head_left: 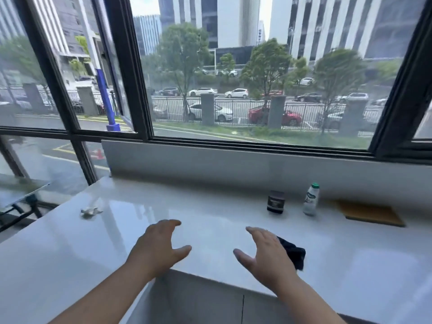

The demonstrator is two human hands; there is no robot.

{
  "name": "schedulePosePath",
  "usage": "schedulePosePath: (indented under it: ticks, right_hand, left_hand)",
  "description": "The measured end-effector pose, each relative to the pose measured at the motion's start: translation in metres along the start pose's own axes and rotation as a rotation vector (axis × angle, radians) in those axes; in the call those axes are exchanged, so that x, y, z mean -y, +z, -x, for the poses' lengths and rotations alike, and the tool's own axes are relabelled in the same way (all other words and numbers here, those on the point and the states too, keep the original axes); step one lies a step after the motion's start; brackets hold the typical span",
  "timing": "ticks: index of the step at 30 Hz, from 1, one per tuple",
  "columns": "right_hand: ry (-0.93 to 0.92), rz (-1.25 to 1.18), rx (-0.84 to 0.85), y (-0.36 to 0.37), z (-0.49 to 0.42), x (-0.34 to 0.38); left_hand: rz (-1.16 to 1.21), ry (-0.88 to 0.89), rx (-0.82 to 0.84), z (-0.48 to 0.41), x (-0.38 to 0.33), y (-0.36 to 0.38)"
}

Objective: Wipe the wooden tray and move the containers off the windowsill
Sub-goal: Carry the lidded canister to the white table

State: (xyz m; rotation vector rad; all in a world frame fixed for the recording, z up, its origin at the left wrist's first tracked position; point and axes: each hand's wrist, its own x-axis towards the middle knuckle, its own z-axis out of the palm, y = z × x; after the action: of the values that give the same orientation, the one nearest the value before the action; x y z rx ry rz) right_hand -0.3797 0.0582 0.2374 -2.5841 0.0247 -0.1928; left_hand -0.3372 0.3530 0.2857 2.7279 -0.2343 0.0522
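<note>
A flat wooden tray [371,212] lies on the white windowsill [210,211] at the far right, against the wall. Left of it stand a small white bottle with a green cap [311,199] and a dark jar [275,202], both upright. A black cloth [295,252] lies near the sill's front edge, partly hidden behind my right hand [264,251]. That hand hovers open just left of the cloth and holds nothing. My left hand [159,244] hovers open over the sill's front edge, fingers spread, empty.
A crumpled white tissue [90,211] lies on the sill at the left. Behind the sill rise a grey wall strip and black-framed windows [131,66]. The sill's front edge drops to a grey wall below my arms.
</note>
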Motion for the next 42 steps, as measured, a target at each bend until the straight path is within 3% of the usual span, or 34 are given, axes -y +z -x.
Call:
schedulePosePath:
  ticks: [11, 16, 27, 34, 42]
  right_hand:
    - [0.255, -0.105, -0.137, -0.056, -0.062, -0.141]
    - [0.335, -0.053, -0.124, -0.054, -0.086, -0.169]
    - [0.542, 0.096, -0.363, -0.127, -0.158, -0.18]
    - [0.609, 0.078, -0.26, -0.106, -0.186, -0.199]
    - [0.588, -0.045, -0.21, -0.095, -0.266, -0.268]
  left_hand:
    - [-0.039, 0.129, 0.082, -0.14, -0.131, 0.078]
    - [-0.03, 0.232, 0.149, -0.2, -0.149, 0.113]
    - [0.09, 0.405, 0.168, -0.369, -0.189, 0.109]
    - [0.068, 0.46, 0.318, -0.393, -0.198, 0.159]
    - [0.011, 0.331, 0.284, -0.457, -0.203, 0.182]
